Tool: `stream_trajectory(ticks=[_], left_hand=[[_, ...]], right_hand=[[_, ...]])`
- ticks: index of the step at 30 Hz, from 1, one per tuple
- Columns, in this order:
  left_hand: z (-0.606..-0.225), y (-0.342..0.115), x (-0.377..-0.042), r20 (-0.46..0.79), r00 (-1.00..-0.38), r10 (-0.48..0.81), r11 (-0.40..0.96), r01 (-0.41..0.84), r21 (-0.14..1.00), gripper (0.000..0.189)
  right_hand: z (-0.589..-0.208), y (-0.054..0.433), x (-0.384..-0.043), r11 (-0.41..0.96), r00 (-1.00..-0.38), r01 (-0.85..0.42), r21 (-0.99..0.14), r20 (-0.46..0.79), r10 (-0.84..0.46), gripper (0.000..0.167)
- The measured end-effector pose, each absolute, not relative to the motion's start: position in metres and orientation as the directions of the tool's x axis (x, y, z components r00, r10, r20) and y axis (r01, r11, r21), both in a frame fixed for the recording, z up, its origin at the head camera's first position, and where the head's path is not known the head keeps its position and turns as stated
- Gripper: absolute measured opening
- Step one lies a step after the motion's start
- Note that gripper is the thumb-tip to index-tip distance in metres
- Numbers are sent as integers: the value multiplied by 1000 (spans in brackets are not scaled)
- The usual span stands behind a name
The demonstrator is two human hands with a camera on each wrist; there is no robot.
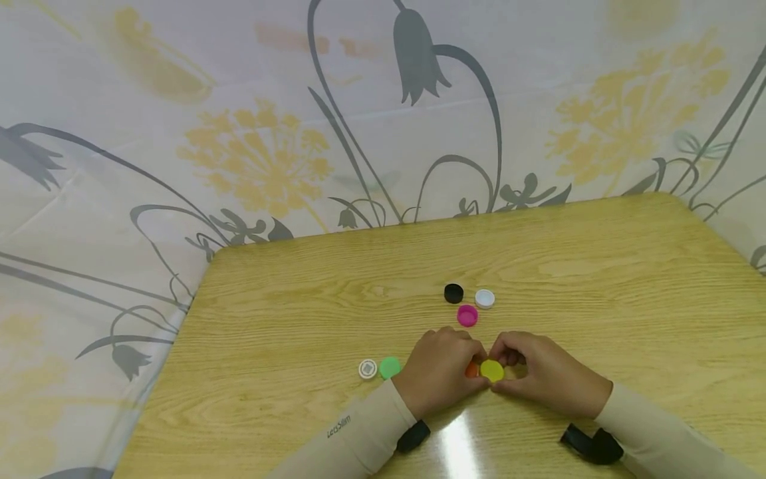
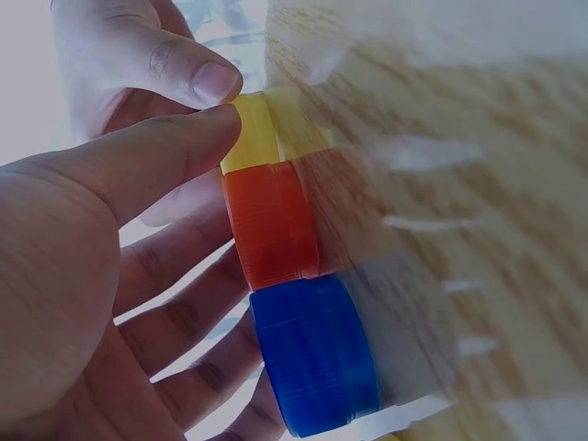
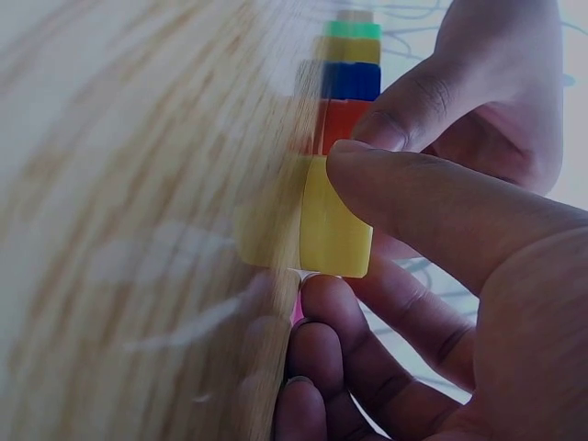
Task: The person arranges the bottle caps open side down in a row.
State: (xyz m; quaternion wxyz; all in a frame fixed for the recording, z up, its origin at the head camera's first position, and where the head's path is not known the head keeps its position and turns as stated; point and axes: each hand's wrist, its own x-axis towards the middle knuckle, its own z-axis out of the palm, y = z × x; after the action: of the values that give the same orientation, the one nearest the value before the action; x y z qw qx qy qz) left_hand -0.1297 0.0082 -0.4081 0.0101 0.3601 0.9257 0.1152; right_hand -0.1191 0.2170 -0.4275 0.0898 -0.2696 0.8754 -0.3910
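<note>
Side by side on the table lies a row of plastic bottle caps. At its right end is a yellow bottle cap, with an orange cap against it and a blue cap beyond. My left hand arches over the row and hides part of it in the head view. Its thumb and forefinger pinch the yellow cap's left side by the orange one. From the right, my right hand pinches the same cap, thumb on the near edge. The two thumb tips meet there. Further along are a green cap and a whitish cap.
Beyond the hands, a black cap, a white cap and a magenta cap form a loose cluster. Another yellow cap shows in the row between green and blue. A flower-patterned curtain borders the wooden table.
</note>
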Motion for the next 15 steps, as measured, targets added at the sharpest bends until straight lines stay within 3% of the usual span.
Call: stream_trajectory(ticks=[15], left_hand=[[-408, 8, -130, 80, -735, 673, 701, 669, 247, 28]], right_hand=[[-426, 217, -119, 550, -836, -424, -719, 78, -543, 28]])
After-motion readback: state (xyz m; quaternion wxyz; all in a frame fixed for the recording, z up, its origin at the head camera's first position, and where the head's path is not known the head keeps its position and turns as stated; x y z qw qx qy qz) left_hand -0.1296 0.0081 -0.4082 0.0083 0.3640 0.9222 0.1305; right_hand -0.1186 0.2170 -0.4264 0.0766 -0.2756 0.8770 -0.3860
